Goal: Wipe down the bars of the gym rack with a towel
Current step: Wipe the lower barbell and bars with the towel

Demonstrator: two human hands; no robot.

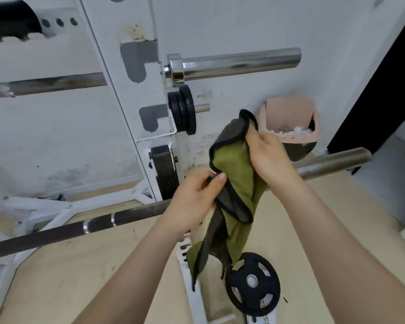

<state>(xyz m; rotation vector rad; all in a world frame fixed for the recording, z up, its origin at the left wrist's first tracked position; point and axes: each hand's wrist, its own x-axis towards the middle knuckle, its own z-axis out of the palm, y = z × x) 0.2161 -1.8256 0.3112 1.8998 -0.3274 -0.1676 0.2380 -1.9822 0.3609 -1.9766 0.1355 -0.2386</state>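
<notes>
**Towel held in 2 hands before the gym rack**

Forearms nearest the camera rise from the bottom edge and meet at a green towel (pixel 237 174) with dark edging, held in the air in front of the rack and touching none of its bars. Largest in view, the white gym rack (pixel 117 94) stands against a pale wall, its slanted upright cut with hook-shaped slots and its base rails spread over a light wooden floor (pixel 63 284). A long dark barbell (pixel 98 224) with 2 chrome rings crosses the lower rack behind the hands, its sleeve emerging at the right past the right wrist. Above it, a chrome bar sleeve (pixel 241 63) juts rightward from the upright, with a rusted bar (pixel 56 84) on the left of the upright. The towel's upper part is bunched between the hands and its tail hangs down toward a black weight plate (pixel 253 281) that sits at the floor rail. A pink waste bin (pixel 290 113) sits by the wall behind the right hand. Small black plates (pixel 182 109) hang on a short peg beside the upright. Right hand (pixel 267 157) is closed around the towel's upper fold; left hand (pixel 197 202) pinches the dark hem between thumb and fingers.
</notes>
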